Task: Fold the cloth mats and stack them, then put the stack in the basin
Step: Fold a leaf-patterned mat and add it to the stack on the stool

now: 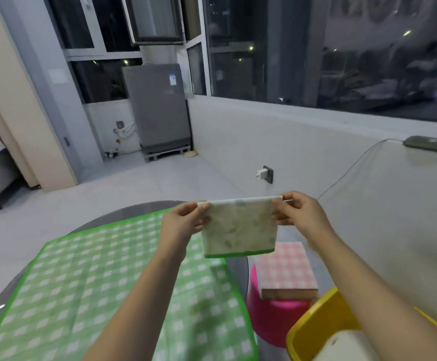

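- My left hand [183,220] and right hand [296,211] pinched the top corners of a folded leaf-print mat [239,227], hanging in the air.
- Below it lay the green checked mat [87,282].
- The yellow basin [313,324] stood lower right.

A grey appliance [157,108] stands in the corner on a pale tiled floor [123,183]; dark windows [316,48] run right of it, a wall socket [266,174] below them.

One head-worn view — looking forward and down, close over both forearms; the left hand [183,220] and right hand [300,212] sit mid-frame, floor and window beyond them.
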